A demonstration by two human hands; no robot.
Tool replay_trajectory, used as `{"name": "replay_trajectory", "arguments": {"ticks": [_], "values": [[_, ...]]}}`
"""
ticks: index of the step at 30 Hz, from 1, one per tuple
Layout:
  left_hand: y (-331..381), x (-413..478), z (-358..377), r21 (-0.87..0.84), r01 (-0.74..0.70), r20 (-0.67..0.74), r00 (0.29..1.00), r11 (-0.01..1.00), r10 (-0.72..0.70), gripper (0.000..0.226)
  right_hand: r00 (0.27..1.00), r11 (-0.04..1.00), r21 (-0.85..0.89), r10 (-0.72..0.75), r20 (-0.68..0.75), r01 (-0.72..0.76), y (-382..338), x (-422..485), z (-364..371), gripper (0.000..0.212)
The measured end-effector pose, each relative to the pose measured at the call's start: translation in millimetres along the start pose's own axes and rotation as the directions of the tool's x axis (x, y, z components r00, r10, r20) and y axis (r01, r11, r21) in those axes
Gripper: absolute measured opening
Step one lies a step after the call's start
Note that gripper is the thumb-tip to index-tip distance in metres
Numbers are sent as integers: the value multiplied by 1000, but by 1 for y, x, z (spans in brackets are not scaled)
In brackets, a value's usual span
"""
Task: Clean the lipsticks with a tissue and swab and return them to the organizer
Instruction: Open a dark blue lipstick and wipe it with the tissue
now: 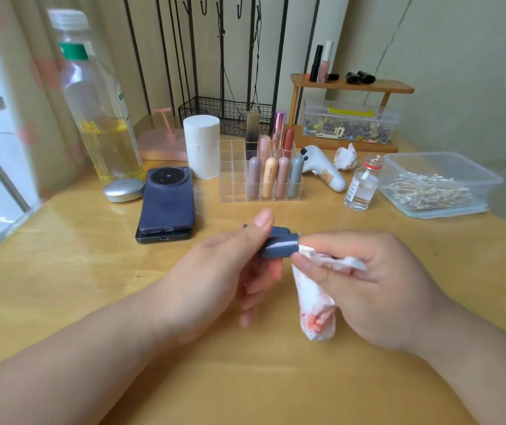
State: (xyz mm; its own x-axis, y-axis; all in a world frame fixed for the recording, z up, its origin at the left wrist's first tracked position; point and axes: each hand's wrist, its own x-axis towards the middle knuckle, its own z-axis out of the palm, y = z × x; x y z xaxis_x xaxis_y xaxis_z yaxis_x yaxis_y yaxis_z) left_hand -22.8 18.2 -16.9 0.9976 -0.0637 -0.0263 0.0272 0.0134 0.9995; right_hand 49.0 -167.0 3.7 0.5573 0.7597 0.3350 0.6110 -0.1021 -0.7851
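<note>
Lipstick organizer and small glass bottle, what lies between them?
A white handheld gadget with a panda face lies between the clear organizer and the glass bottle, shown in the head view.

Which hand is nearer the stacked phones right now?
Left. The left hand, gripping the blue-grey lipstick, is just right of the phones; the right hand, pinching the stained tissue, lies farther right.
</note>
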Motion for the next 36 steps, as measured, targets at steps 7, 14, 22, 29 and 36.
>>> {"name": "replay_trajectory", "arguments": {"ticks": [7, 14, 22, 29, 36], "values": [[13, -6, 1, -270, 238, 174, 965, 933, -195, 49, 977, 942, -263, -211, 10, 206, 4, 3, 7, 39], [-4, -5, 1, 371, -251, -26, 960, 894, 280, 37, 959, 733, 618, 210, 192, -284, 4, 1, 7, 37], [2, -3, 1, -15, 34, 66, 997, 999, -33, 52, 995, 977, 194, 84, 45, -91, 9, -1, 5, 41], [10, -6, 8, -261, 148, 61, 989, 954, -136, 48, 991, 976, -182, -129, -35, 120, 8, 0, 9, 33], [-9, -4, 2, 565, -305, -89, 901, 766, 424, 30, 970, 827, 508, 216, 110, -242, -1, 1, 10, 43]]}}
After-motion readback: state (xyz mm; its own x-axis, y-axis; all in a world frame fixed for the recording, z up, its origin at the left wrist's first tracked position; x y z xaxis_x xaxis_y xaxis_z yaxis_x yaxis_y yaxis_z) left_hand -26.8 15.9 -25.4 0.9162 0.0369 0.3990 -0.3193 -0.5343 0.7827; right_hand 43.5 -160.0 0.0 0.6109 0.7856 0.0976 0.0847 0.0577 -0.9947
